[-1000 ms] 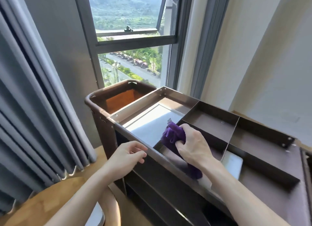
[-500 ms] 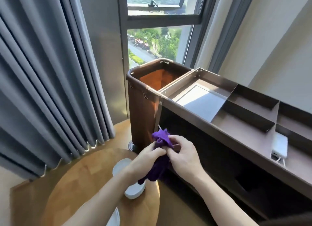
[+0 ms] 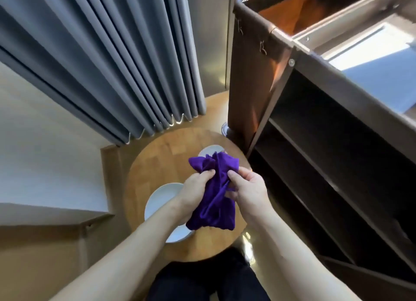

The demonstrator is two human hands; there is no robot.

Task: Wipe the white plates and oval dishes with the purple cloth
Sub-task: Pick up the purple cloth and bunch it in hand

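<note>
I hold the purple cloth [image 3: 213, 197] bunched between both hands above a small round wooden table [image 3: 157, 165]. My left hand [image 3: 194, 191] grips its left side and my right hand [image 3: 246, 189] pinches its right side. Under my left forearm lies a white plate [image 3: 161, 196], partly covered by the arm and the cloth. Another white dish [image 3: 208, 151] peeks out beyond the cloth's top edge, mostly hidden.
A dark brown service cart [image 3: 337, 120] with open shelves stands close on the right, with an orange-lined bag [image 3: 288, 15] at its end. Grey curtains [image 3: 112, 64] hang at the left back. My dark trouser legs [image 3: 202, 280] are at the table's near edge.
My right hand lifted the cloth out of the cart's top tray and brought it down over the round table. My left hand joined it on the cloth. The view tilted down.
</note>
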